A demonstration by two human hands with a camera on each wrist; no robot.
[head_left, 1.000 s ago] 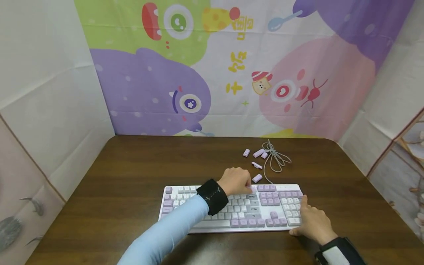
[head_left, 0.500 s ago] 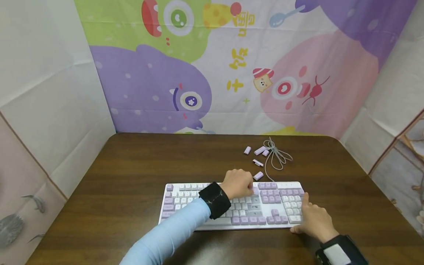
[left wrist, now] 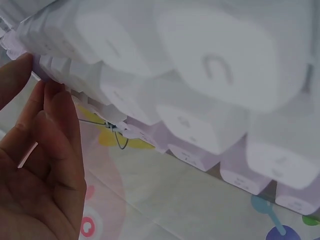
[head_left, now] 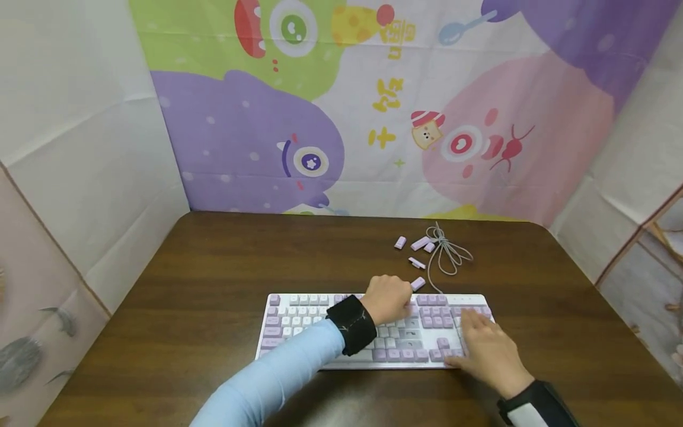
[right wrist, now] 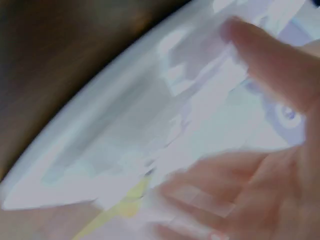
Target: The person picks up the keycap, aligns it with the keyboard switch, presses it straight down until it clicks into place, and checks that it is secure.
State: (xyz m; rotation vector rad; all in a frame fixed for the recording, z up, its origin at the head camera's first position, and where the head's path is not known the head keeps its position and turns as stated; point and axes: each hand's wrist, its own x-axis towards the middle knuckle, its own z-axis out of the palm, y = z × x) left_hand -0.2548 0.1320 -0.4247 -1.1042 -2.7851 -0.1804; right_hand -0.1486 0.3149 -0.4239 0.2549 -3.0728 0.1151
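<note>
A white keyboard (head_left: 434,339) with white, grey and purple keycaps lies on the table. My left hand (head_left: 387,299) reaches over its upper middle. In the left wrist view, thumb and fingers pinch a purple keycap (left wrist: 41,69) in the row of keys. My right hand (head_left: 488,350), blurred, hovers over the number pad at the right end with its fingers fairly straight. Its thumb lies near the keyboard's front edge. In the right wrist view, that hand's thumb (right wrist: 270,60) stretches over the keys, spread wide from the other fingers.
Several loose purple keycaps lie behind the keyboard, one of them (head_left: 418,284) just beyond its back edge and another (head_left: 400,242) farther back. A bundled grey cable (head_left: 448,252) runs from the keyboard. Behind the brown table (head_left: 240,255) hangs a cartoon-print cloth (head_left: 373,178).
My right hand has left the keyboard's right edge and moved left over the number pad. My left hand has stayed at nearly the same keys.
</note>
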